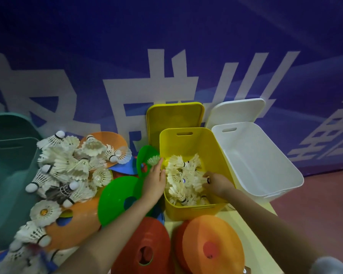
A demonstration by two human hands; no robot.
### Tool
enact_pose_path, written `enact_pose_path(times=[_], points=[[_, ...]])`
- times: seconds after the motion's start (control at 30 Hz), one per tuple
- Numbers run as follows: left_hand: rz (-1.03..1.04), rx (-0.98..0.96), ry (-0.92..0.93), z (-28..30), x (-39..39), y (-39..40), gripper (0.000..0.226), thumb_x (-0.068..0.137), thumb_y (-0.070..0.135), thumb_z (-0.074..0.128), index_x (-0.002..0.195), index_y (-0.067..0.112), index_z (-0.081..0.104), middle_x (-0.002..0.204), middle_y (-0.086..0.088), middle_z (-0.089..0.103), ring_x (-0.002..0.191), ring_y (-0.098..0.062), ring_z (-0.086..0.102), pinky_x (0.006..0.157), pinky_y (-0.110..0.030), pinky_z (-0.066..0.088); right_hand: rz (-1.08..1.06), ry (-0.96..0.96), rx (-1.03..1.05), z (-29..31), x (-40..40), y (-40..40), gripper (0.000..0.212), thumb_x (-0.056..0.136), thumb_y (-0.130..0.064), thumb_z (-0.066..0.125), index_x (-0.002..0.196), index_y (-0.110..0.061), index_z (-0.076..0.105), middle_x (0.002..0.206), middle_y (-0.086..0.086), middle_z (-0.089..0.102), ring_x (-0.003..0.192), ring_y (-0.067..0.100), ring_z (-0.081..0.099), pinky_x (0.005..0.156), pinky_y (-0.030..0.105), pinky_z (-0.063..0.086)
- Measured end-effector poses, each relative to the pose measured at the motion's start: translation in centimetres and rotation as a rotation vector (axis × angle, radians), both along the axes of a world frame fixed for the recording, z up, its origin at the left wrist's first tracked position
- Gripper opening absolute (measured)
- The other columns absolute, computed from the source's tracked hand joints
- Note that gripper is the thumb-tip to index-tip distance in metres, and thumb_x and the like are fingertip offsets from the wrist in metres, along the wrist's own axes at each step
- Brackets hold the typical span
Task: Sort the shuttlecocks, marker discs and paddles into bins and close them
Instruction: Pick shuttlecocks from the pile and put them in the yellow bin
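An open yellow bin [194, 211] stands in the middle and holds several white shuttlecocks [181, 175]. My left hand [154, 179] is at the bin's left rim and holds one shuttlecock [153, 160] by its fingertips. My right hand [218, 183] reaches inside the bin and grips a shuttlecock [198, 182]. A heap of loose shuttlecocks [67, 165] lies to the left, over orange [75, 230] and green marker discs [115, 200]. No paddle is visible.
An empty white bin [265, 171] stands to the right, its lid [238, 110] leaning on the blue wall. The yellow lid [174, 117] leans behind the yellow bin. A teal bin [6, 165] is at far left. Red [145, 248] and orange discs [212, 244] lie in front.
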State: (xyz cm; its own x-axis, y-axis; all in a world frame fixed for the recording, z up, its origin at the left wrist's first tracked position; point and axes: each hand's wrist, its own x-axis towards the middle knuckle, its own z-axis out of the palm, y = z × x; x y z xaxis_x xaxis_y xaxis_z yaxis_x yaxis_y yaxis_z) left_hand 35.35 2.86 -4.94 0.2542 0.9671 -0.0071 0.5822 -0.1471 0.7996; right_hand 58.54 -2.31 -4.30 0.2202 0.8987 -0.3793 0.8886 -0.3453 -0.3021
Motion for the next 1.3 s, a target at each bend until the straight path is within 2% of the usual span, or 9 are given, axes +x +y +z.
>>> enact_pose_path(times=[0.13, 0.23, 0.43, 0.57, 0.63, 0.7, 0.83, 1.03, 1.3], points=[[0.007, 0.011, -0.031, 0.1, -0.3, -0.4, 0.049, 0.102, 0.028, 0.037, 0.15, 0.029, 0.025, 0.151, -0.004, 0.036, 0.102, -0.015, 0.058, 0.067, -0.008, 0.04, 0.009, 0.004, -0.151, -1.7, -0.6, 0.3, 0.046, 0.094, -0.039, 0.054, 0.132, -0.014, 0.047, 0.121, 0.009, 0.059, 0.101, 0.023, 0.058, 0.073, 0.028, 0.043], [0.036, 0.018, -0.047, 0.0, -0.3, -0.5, 0.048, 0.102, 0.03, 0.037, 0.149, 0.031, 0.027, 0.148, -0.003, 0.04, 0.094, -0.008, 0.057, 0.075, -0.028, 0.054, 0.029, 0.014, -0.195, -1.8, -0.7, 0.2, 0.049, 0.092, -0.04, 0.056, 0.133, -0.016, 0.046, 0.12, 0.007, 0.06, 0.094, 0.019, 0.058, 0.073, 0.027, 0.044], [0.034, -0.018, -0.071, 0.2, -0.2, -0.5, 0.048, 0.102, 0.029, 0.037, 0.149, 0.032, 0.026, 0.144, -0.001, 0.044, 0.069, 0.002, 0.049, 0.063, -0.028, 0.051, 0.06, 0.066, 0.182, 0.7, -2.1, -0.9, 0.046, 0.094, -0.04, 0.055, 0.136, -0.024, 0.046, 0.129, 0.001, 0.056, 0.112, 0.017, 0.056, 0.086, 0.03, 0.047], [0.017, -0.221, -0.261, 1.4, -0.6, -0.9, 0.046, 0.103, 0.029, 0.036, 0.148, 0.033, 0.029, 0.146, 0.004, 0.04, 0.107, -0.002, 0.052, 0.079, -0.013, 0.042, 0.108, 0.283, 0.577, 3.8, -5.7, -2.8, 0.037, 0.094, -0.033, 0.058, 0.13, -0.026, 0.054, 0.113, -0.009, 0.059, 0.101, 0.004, 0.054, 0.082, 0.019, 0.044], [0.039, -0.287, -0.298, 1.6, -1.7, -1.5, 0.042, 0.103, 0.032, 0.035, 0.144, 0.039, 0.034, 0.12, 0.012, 0.053, 0.084, 0.001, 0.052, 0.072, -0.018, 0.044, 0.132, 0.386, 0.667, 4.6, -7.3, -3.8, 0.033, 0.092, -0.028, 0.06, 0.125, -0.025, 0.058, 0.108, -0.012, 0.06, 0.098, -0.001, 0.055, 0.079, 0.015, 0.045], [0.072, -0.296, -0.291, 1.6, -3.5, -2.1, 0.036, 0.102, 0.032, 0.037, 0.136, 0.044, 0.04, 0.097, 0.018, 0.052, 0.078, -0.008, 0.054, 0.069, -0.031, 0.048, 0.117, 0.487, 0.678, 4.3, -8.5, -4.8, 0.031, 0.091, -0.024, 0.061, 0.122, -0.027, 0.06, 0.103, -0.014, 0.061, 0.096, -0.001, 0.056, 0.075, 0.018, 0.048], [0.147, -0.265, -0.255, 2.0, -8.4, -3.5, 0.036, 0.101, 0.02, 0.042, 0.135, 0.03, 0.045, 0.121, 0.005, 0.055, 0.095, -0.012, 0.063, 0.079, -0.029, 0.053, 0.075, 0.611, 0.632, 2.0, -11.7, -5.9, 0.027, 0.092, -0.018, 0.059, 0.118, -0.025, 0.061, 0.098, -0.013, 0.061, 0.093, 0.0, 0.057, 0.072, 0.02, 0.048], [0.248, -0.203, -0.248, 2.9, -17.9, -6.3, 0.037, 0.101, 0.012, 0.042, 0.131, 0.034, 0.044, 0.117, 0.008, 0.056, 0.098, -0.013, 0.063, 0.079, -0.026, 0.051, 0.18, 0.677, 0.632, 0.3, -19.1, -5.7, 0.027, 0.089, -0.026, 0.054, 0.113, -0.018, 0.065, 0.096, -0.006, 0.065, 0.087, 0.002, 0.059, 0.075, 0.019, 0.047], [0.47, -0.096, 0.023, 0.3, -31.6, -9.0, 0.039, 0.097, 0.011, 0.047, 0.134, 0.024, 0.049, 0.122, -0.002, 0.054, 0.102, -0.018, 0.057, 0.085, -0.038, 0.05, 0.305, 0.634, 0.428, -1.6, -30.7, -5.4, 0.034, 0.088, -0.03, 0.055, 0.121, -0.022, 0.059, 0.1, -0.006, 0.06, 0.091, 0.006, 0.057, 0.076, 0.026, 0.046]])
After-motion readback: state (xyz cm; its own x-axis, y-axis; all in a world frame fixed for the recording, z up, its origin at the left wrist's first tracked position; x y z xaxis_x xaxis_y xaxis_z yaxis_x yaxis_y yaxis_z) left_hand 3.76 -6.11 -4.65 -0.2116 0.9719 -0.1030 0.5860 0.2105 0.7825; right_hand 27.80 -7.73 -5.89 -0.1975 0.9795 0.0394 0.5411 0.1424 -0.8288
